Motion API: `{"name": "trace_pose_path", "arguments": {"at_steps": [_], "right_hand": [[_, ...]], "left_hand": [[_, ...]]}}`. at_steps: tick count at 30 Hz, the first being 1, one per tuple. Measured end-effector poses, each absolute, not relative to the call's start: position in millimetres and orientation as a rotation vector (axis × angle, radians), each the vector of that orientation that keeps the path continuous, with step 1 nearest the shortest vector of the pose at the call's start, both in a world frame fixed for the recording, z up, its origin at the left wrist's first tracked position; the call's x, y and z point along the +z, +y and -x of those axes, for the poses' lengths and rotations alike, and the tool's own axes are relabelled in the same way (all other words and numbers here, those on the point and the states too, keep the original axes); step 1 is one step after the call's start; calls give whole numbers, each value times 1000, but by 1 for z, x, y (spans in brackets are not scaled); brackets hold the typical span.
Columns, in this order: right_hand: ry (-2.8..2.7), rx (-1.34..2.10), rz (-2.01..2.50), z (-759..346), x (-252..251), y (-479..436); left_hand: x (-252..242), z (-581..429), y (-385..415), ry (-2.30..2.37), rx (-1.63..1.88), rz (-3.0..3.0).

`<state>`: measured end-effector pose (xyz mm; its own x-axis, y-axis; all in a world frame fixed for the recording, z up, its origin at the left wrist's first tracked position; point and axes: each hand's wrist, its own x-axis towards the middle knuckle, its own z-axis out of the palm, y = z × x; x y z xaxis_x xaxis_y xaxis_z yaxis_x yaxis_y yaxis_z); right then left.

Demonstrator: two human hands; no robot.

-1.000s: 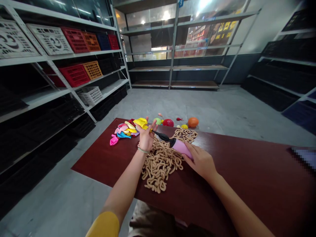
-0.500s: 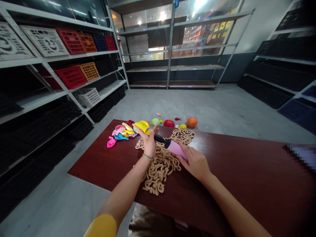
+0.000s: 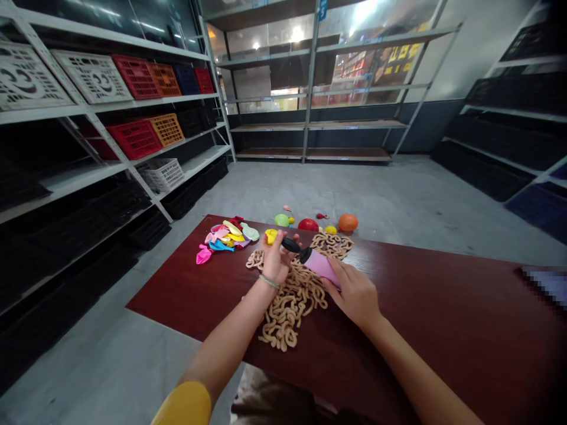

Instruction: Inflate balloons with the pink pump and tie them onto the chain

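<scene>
My right hand (image 3: 358, 292) is wrapped round the pink barrel of a balloon pump (image 3: 319, 263), which points up and left. At its black nozzle end, my left hand (image 3: 278, 264) has its fingers closed on a yellow balloon (image 3: 271, 236). How the balloon's neck meets the nozzle is hidden by the fingers. Under both hands lies a heap of tan, curled, rope-like pieces (image 3: 283, 319). Left of my left hand is a pile of limp balloons (image 3: 221, 235) in several colours, with a pink one (image 3: 204, 254) at its near edge.
The dark red table (image 3: 434, 307) stretches right to a blurred flat object (image 3: 547, 283). Beyond its far edge show an orange balloon (image 3: 348, 222), a red one (image 3: 308, 225) and a light green one (image 3: 281, 220). Shelves with crates (image 3: 135, 137) stand left.
The yellow balloon, spread out flat before, now shows as a small bunch at my left fingers, which have curled in towards the nozzle. A pale green limp balloon has come into sight. The view shifted slightly.
</scene>
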<state>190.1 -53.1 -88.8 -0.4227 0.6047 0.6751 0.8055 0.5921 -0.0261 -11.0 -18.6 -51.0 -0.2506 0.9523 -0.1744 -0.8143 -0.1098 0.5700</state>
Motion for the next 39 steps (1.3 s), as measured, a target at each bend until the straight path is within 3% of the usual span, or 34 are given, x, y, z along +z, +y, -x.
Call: {"name": "trace_pose_path", "arguments": {"at_steps": [5, 16, 25, 33, 39], "right_hand": [[-2154, -545, 1146, -190, -85, -55], [-2132, -562, 1136, -184, -80, -58], [-2128, -492, 1137, -185, -83, -58], [-2213, -77, 1131, -178, -95, -50], [-2191, 40, 1156, -181, -95, -48]], "left_hand": [[-49, 11, -20, 744, 1595, -214], [-68, 22, -4, 1312, 1925, -403], [-63, 17, -11, 988, 1728, -489], [-50, 5, -18, 647, 1831, -489], [-37, -10, -20, 630, 1802, -558]]}}
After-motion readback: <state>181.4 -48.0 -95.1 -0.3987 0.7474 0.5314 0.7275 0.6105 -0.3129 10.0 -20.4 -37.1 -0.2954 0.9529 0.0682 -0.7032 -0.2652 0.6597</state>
